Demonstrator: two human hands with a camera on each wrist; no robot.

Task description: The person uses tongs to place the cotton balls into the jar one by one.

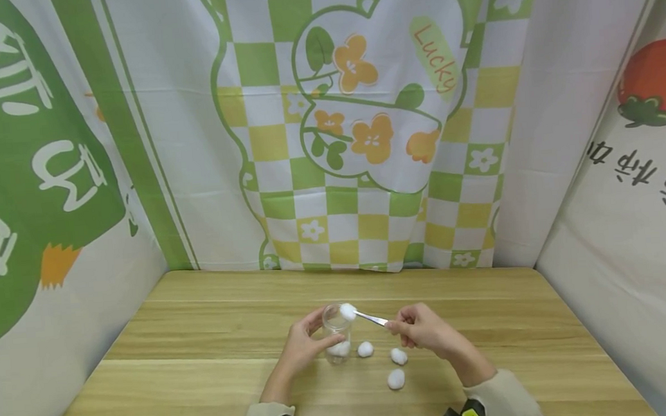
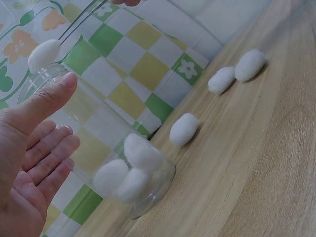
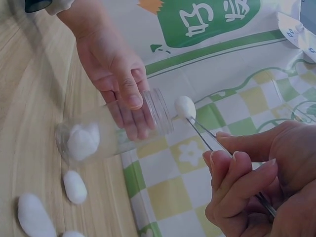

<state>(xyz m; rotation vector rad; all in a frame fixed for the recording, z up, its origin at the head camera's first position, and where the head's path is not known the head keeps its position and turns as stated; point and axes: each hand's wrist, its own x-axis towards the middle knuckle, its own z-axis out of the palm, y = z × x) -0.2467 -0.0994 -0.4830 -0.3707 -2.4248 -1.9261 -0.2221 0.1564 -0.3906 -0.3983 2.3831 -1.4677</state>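
Observation:
A clear jar (image 1: pixel 336 333) stands upright on the wooden table with three cotton balls (image 2: pixel 133 185) at its bottom. My left hand (image 1: pixel 305 342) holds it near the neck, thumb on the near side and fingers round the far side. Metal tweezers (image 3: pixel 202 136) are pinched between the thumb and fingers of my right hand (image 1: pixel 425 330). Their tips grip a cotton ball (image 3: pixel 185 106) at the jar's open mouth, just over the rim. To the right of the jar lie three loose cotton balls, the nearest one (image 1: pixel 365 349) close beside it.
The two other loose cotton balls, an upper one (image 1: pixel 399 356) and a lower one (image 1: pixel 396 379), lie below my right hand. Printed curtains (image 1: pixel 369 231) hang along the back and both sides of the wooden table (image 1: pixel 202 327).

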